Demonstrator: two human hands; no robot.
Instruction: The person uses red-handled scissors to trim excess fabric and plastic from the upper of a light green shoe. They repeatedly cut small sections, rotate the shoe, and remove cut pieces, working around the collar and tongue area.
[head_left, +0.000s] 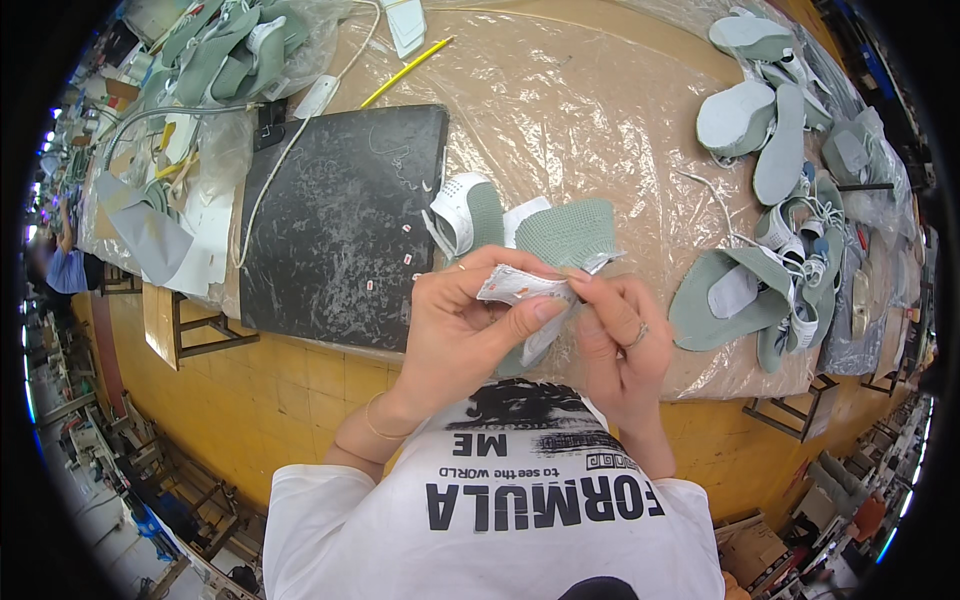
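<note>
Close in front of my body, both hands work on a grey-green knit shoe upper (568, 232) with a white lining. My left hand (455, 330) is closed on its white edge, the thumb lying along the lining, which has small orange marks. The fingertips of my right hand (630, 345), which wears a ring, pinch the same upper where the white edge meets the knit. Just beyond my left fingers, a rounded green and white heel part (470, 212) rests on the plastic; whether it joins the held upper is hidden.
A scuffed black board (340, 220) lies to the left, with small white tags and a white cord (292, 140). Behind it are a yellow pencil (408, 72) and a heap of green pieces (235, 50). Several shoe uppers (735, 290) and soles (780, 145) lie right on the plastic-covered table (600, 110).
</note>
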